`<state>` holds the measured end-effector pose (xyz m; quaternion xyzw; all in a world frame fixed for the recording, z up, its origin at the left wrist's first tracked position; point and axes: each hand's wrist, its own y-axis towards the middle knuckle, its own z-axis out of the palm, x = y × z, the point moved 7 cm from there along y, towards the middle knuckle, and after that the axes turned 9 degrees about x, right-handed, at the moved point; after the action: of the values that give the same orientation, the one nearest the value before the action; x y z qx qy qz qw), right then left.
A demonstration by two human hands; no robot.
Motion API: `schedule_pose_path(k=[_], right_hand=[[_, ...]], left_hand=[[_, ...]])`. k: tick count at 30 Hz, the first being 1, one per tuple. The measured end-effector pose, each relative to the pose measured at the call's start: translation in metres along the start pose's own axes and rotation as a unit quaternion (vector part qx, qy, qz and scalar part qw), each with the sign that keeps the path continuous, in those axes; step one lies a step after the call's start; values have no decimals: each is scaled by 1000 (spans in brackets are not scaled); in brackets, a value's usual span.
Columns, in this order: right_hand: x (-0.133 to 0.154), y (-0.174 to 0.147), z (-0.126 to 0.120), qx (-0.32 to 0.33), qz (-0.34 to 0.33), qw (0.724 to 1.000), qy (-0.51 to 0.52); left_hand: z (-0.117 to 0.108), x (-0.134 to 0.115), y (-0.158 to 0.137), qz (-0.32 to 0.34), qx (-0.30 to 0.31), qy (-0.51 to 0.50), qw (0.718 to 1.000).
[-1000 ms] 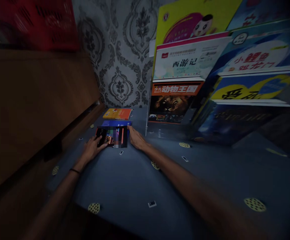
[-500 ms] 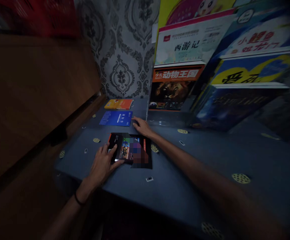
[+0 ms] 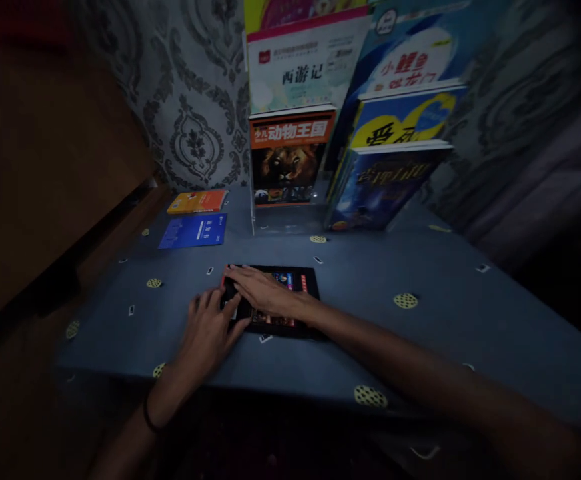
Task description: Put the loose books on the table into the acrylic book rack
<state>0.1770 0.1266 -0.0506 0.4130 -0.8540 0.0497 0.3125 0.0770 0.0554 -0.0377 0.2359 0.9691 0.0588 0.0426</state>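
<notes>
A black book (image 3: 311,283) with small coloured pictures and a red strip of print lies flat on the blue-grey cloth-covered table. My right hand (image 3: 263,291) rests across its upper left part, fingers stretched out flat, hiding much of the surface. At the left edge of the book is my left hand (image 3: 210,327), its fingers spread and the thumb touching the lower left part. A dark band circles the left wrist. Neither hand has fingers wrapped around the book.
Behind the black book stands a clear display rack (image 3: 290,220) holding several upright books, among them one with a lion cover (image 3: 287,163). A blue booklet (image 3: 193,231) and an orange book (image 3: 198,201) lie at the back left. A wooden cabinet (image 3: 45,180) borders the left side.
My right hand has come from beside the blue booklet down onto the black book. My left hand stays at the book's left edge. The view has swung to the right.
</notes>
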Motion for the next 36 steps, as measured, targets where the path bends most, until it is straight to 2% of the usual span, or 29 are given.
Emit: schedule_pose_path(k=[4, 7, 10, 13, 17, 20, 23, 27, 29, 32, 36], right_hand=[[-28, -41, -28, -43, 54, 998, -5], [-46, -80, -47, -53, 102, 992, -54], [-54, -105, -57, -49, 127, 987, -88], [-57, -113, -58, -49, 146, 982, -112], [-58, -110, -55, -55, 146, 979, -134], [-60, -110, -54, -59, 143, 977, -145], [-61, -111, -54, -61, 140, 976, -156], [-61, -112, -54, -60, 139, 974, -167], [-61, -112, -55, -61, 137, 974, -169], [-62, -113, -56, -59, 141, 973, -171], [-44, -112, -52, -69, 128, 972, -183]], left_hand=[[-1, 1, 0, 7, -6, 23, 1000], [-4, -1, 2, 14, 1, 38, 999], [-8, -9, 9, 10, 12, 51, 999], [-7, -34, 23, 40, 25, 30, 998], [6, -80, 46, 137, 83, -9, 987], [15, -88, 57, 169, 113, -18, 979], [20, -63, 62, 151, 124, -18, 981], [22, 1, 59, 67, 115, -26, 991], [22, 24, 54, 44, 112, -40, 992], [22, 37, 46, 38, 99, -50, 993], [24, 36, 42, 34, 80, -50, 995]])
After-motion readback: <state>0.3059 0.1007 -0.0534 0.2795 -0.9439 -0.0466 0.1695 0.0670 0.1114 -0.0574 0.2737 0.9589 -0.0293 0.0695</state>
